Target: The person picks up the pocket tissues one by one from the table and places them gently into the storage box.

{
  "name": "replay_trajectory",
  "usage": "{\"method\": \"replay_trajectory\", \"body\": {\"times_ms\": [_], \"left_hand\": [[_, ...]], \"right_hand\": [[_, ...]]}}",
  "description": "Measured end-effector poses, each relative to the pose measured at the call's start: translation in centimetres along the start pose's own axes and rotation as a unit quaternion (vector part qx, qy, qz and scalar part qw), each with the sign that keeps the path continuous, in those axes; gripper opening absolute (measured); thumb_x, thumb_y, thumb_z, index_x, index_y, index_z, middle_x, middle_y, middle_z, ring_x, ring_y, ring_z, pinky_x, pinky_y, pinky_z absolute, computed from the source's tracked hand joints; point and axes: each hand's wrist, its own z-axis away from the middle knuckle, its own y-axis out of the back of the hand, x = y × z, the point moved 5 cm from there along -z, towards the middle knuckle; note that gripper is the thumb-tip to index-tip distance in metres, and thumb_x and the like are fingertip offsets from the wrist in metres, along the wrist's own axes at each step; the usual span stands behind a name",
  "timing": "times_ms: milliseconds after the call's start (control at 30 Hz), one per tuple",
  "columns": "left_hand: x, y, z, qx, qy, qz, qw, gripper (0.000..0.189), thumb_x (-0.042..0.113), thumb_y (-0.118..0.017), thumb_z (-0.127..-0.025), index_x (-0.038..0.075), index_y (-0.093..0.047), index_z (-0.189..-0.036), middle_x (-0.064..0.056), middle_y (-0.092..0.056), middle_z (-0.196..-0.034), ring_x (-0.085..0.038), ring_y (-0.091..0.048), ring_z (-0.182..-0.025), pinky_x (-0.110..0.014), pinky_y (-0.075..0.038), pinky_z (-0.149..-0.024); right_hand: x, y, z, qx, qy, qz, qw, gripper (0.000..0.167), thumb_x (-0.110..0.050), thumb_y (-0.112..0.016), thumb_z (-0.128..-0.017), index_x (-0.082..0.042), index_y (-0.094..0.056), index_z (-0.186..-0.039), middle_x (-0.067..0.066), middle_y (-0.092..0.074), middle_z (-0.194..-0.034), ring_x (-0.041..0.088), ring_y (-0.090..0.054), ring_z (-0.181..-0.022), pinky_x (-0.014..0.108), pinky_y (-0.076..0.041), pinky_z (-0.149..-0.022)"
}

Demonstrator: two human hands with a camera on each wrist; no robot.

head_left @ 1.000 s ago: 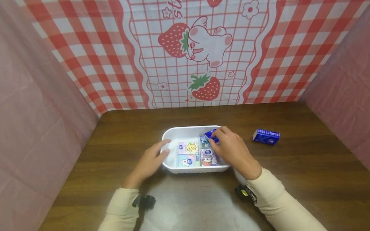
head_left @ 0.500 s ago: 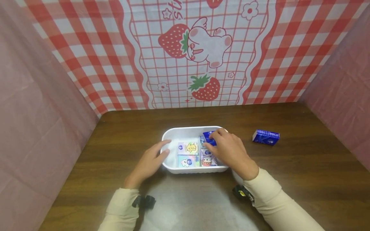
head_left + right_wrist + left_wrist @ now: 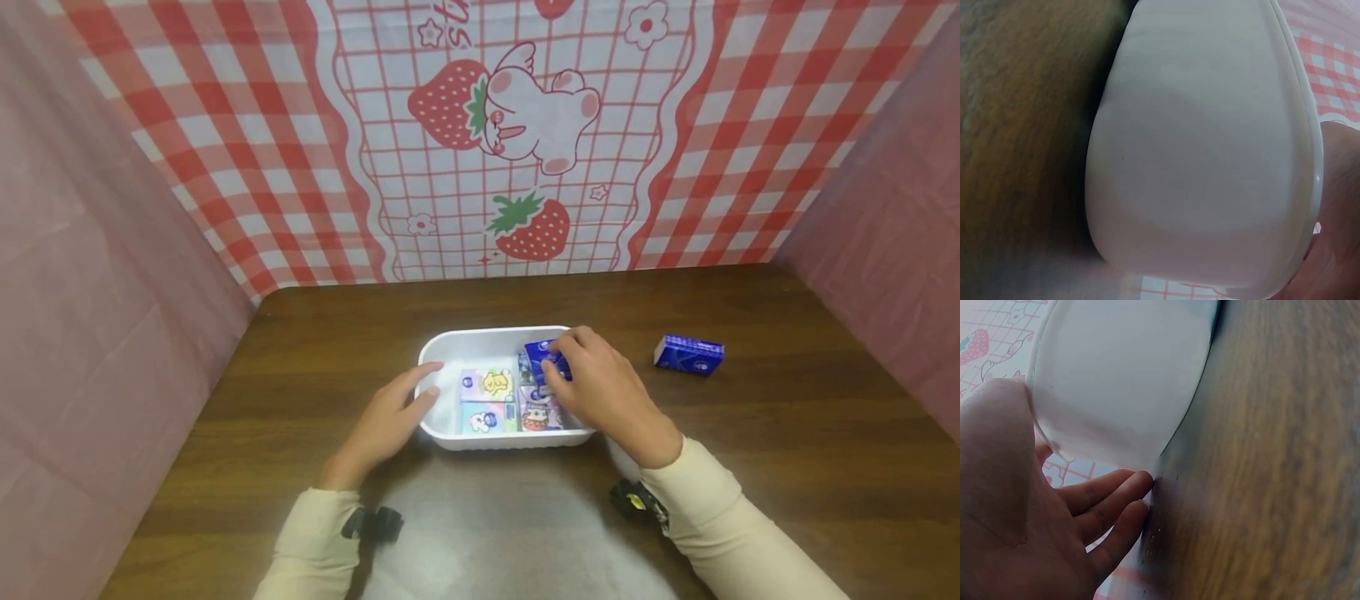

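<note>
My right hand (image 3: 607, 396) is over the right side of a white plastic tray (image 3: 510, 442) and pinches a dark blue pocket tissue pack (image 3: 537, 353) between thumb and fingers. That pack is tilted above other packs, and part of it is hidden behind the fingers. My left hand (image 3: 382, 425) holds the tray's left end, thumb and index finger over the rim. In the left wrist view, the other fingers (image 3: 1113, 506) lie outside the end wall. Several pastel tissue packs (image 3: 483, 417) with cartoon prints lie flat in the tray's middle and right.
A second dark blue tissue pack (image 3: 688, 356) lies on the brown wooden table (image 3: 262, 400), right of the tray. Behind the table hangs a red-checked strawberry cloth (image 3: 517, 225). Pink cloth (image 3: 97, 317) hangs at both sides. The right wrist view shows mostly the tray's outer wall (image 3: 1204, 150).
My right hand has shifted slightly left and back again, and the blue tissue pack has moved a little left and toward me. My left hand and the tray stay put.
</note>
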Motion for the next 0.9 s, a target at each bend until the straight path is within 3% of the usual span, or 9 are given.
{"method": "replay_trajectory", "body": {"times_ms": [667,900], "left_hand": [[-0.03,0.05,0.04,0.000,0.003,-0.001,1.0000,0.044,0.038,-0.053,-0.104,0.027,-0.051,-0.147,-0.004,-0.049,-0.150,-0.027,-0.044,-0.138,-0.057,-0.032,-0.113],[0.01,0.04,0.04,-0.001,0.001,0.001,1.0000,0.044,0.038,-0.053,-0.104,0.027,-0.051,-0.147,-0.004,-0.049,-0.150,-0.027,-0.044,-0.138,-0.058,-0.032,-0.112]], "right_hand": [[-0.13,0.44,0.20,0.033,0.030,0.008,0.9989,0.026,-0.028,-0.067,-0.094,-0.007,-0.070,-0.110,0.011,-0.062,-0.113,0.025,-0.063,-0.095,0.042,-0.058,-0.073],[0.07,0.73,0.31,0.040,0.025,0.000,0.9989,0.025,-0.027,-0.068,-0.094,-0.007,-0.070,-0.109,0.011,-0.061,-0.116,0.024,-0.063,-0.095,0.042,-0.058,-0.075]]}}
